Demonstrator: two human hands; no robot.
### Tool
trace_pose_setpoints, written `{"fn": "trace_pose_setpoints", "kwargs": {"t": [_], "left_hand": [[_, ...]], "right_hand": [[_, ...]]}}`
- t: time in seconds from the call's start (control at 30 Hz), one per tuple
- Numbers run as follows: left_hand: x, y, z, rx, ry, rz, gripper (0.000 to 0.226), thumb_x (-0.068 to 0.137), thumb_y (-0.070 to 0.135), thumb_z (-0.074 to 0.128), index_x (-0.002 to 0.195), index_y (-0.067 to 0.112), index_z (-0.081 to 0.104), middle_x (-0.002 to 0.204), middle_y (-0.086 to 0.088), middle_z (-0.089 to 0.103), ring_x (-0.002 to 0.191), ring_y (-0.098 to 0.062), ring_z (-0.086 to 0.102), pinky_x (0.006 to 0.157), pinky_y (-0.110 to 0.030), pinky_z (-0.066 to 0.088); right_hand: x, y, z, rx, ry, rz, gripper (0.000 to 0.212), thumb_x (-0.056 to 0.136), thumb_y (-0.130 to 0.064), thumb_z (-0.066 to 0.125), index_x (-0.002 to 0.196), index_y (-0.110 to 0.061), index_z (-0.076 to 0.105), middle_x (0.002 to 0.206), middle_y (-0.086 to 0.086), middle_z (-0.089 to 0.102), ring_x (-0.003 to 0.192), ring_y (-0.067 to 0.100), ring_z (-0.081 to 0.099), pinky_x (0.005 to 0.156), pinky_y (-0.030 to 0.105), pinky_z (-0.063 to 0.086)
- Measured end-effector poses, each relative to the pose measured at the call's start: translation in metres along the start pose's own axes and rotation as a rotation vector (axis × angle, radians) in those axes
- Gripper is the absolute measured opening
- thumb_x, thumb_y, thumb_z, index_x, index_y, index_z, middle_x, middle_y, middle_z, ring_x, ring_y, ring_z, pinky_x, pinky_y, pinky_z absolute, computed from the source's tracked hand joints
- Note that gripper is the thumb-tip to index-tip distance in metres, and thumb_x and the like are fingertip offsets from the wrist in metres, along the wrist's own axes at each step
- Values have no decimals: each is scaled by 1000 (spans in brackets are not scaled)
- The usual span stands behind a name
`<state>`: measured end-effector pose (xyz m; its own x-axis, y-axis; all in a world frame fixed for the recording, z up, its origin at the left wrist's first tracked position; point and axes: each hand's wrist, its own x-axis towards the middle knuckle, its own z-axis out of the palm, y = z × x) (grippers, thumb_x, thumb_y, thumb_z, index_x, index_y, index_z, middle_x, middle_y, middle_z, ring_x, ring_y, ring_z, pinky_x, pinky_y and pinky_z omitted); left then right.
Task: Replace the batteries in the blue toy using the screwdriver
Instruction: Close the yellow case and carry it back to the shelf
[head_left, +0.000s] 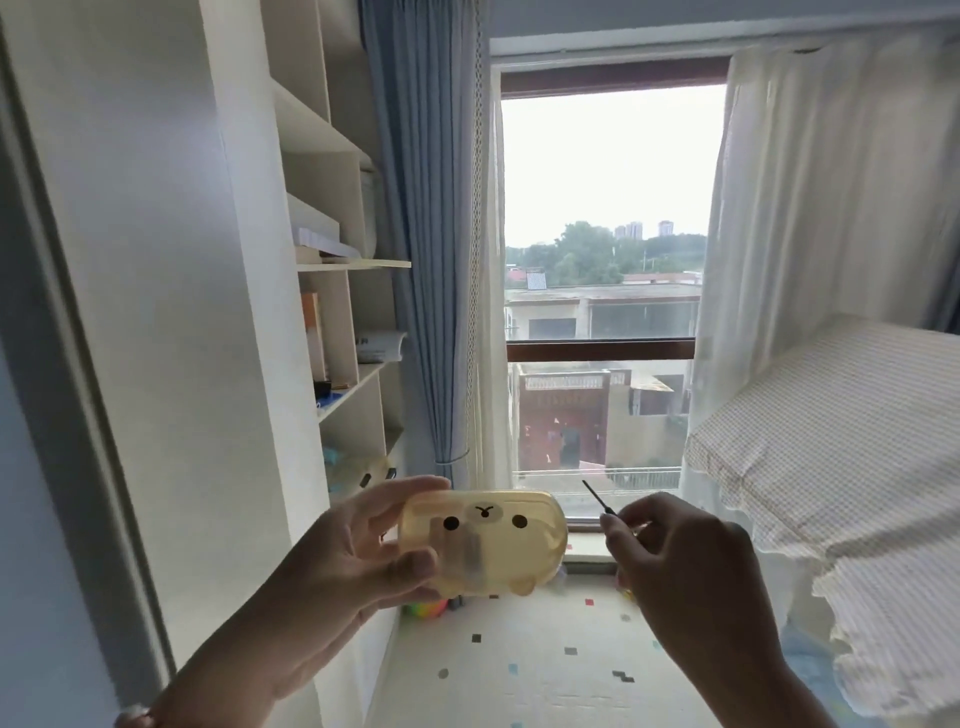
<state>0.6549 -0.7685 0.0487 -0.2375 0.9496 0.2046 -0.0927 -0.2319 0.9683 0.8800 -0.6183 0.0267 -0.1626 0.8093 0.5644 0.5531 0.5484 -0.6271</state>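
The left hand (358, 545) is curled round the near end of a translucent amber plastic case with rounded corners and a printed bear face (483, 540), fingers over its top edge and thumb under it, holding it level in the air before the window (602, 208). Just beside the case and apart from it, the right hand (680, 561) pinches a slim screwdriver with a dark metal shaft (597, 497) between thumb and fingertips, its tip slanting up and to the left. Both hang above a pale floor mat with small coloured squares (545, 660).
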Motion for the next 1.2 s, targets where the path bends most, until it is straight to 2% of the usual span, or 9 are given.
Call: {"fn": "trace_pose_setpoints", "kwargs": {"t": [0.1,0.23,0.4,0.53,0.67,0.9,0.97,1.07,1.2], "left_hand": [[55,-2,-24,12,-22,-30,82,48,24,100,124,16,68,126,-17,66,118,-39,65,91,-62,54],[127,-8,-48,18,-69,-57,83,49,23,99,126,16,67,127,-17,66,120,-40,63,93,-64,52],[209,-30,-69,14,-103,-65,81,52,20,98,126,15,67,127,-17,66,118,-40,64,92,-65,52],[288,-56,-82,-13,-135,-59,74,58,9,93,126,10,66,126,-20,66,115,-43,65,89,-58,56],[369,-72,-92,-51,-91,-51,56,75,-15,65,127,5,64,126,-25,64,113,-46,65,88,-56,57],[494,-86,-105,-32,-9,33,52,82,-17,56,129,5,62,128,-25,64,113,-46,65,89,-56,57],[523,-93,-114,-43,-2,15,50,83,-14,65,130,5,61,130,-24,62,116,-46,63,91,-58,55],[569,-103,-129,-69,-7,-11,75,59,9,95,128,8,63,129,-24,63,114,-47,64,88,-55,57],[633,-115,-153,-63,-33,-8,82,57,12,96,130,6,61,132,-23,62,116,-47,63,89,-52,58]], "right_hand": [[39,5,32,-34,19,23,15,79,-42,75,74,-28,71,54,-13,70,55,2,68,63,28,57],[87,15,67,-68,47,39,14,79,-39,77,74,-26,74,59,-11,72,55,3,65,57,14,42],[149,39,112,-72,60,74,18,80,-44,74,76,-26,71,56,-10,72,53,2,70,65,30,60],[211,71,155,-83,60,71,19,79,-45,73,74,-27,68,50,-10,69,50,1,69,65,29,60],[281,101,188,-71,34,66,18,81,-43,73,73,-27,68,46,-11,66,47,-2,66,64,27,58],[412,142,251,-6,-4,13,17,81,-41,74,78,-25,72,53,-9,70,49,5,68,60,28,59],[439,149,274,-14,-32,19,17,82,-41,74,77,-25,71,52,-9,69,53,5,69,63,28,58],[478,157,312,-8,-53,23,18,81,-43,73,77,-26,70,52,-9,68,55,7,69,65,32,59],[527,174,364,-22,-52,15,17,82,-42,73,77,-26,71,53,-9,69,58,10,71,67,32,59]]}}
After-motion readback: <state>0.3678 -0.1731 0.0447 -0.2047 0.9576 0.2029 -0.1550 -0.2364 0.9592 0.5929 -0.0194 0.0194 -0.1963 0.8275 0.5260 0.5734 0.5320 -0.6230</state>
